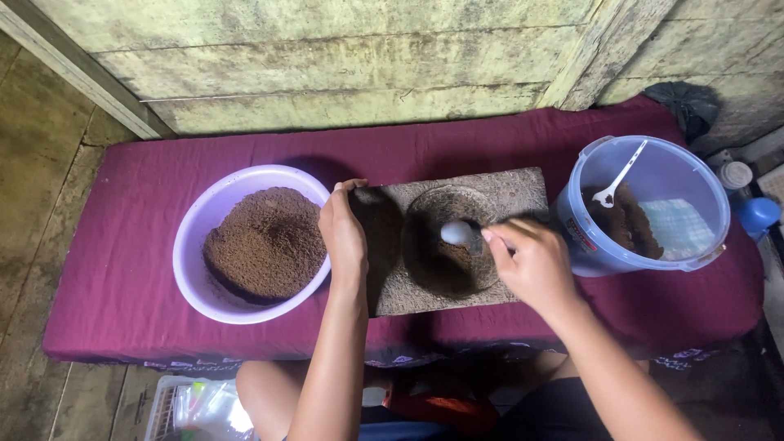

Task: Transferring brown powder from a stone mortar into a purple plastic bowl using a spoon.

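At the bottom of the frame the person's knees and a clear plastic bag [208,406] sit below the table edge, and from there both forearms rise toward the middle. The left hand [343,233], fingers curled, grips the left edge of the stone slab [523,189] at centre frame; the right hand [535,261] is closed on the handle of a white spoon [457,233], whose bowl hangs over the round hollow [449,245] in the slab, where a little brown powder lies. The likeliest slip, as I judge it, is spillage: the hollow is shallow, so a loaded or hasty spoon could push powder over its rim onto the stone and the maroon cloth [122,269]. The slab's near edge lies close to the table's front edge, so a hard press might shift it if the left hand loosens. Just left of the slab, touching the left hand's side, the lilac bowl [192,229] is heaped with brown powder, and a stray elbow could tip it. At right, the blue-tinted plastic tub [706,184] stands just beside the slab with darker brown clumps and a second white spoon [621,175] inside; the right wrist passes close to its wall. Farther back, at far right, small bottles [747,196] crowd the corner under a weathered plank wall [327,57].
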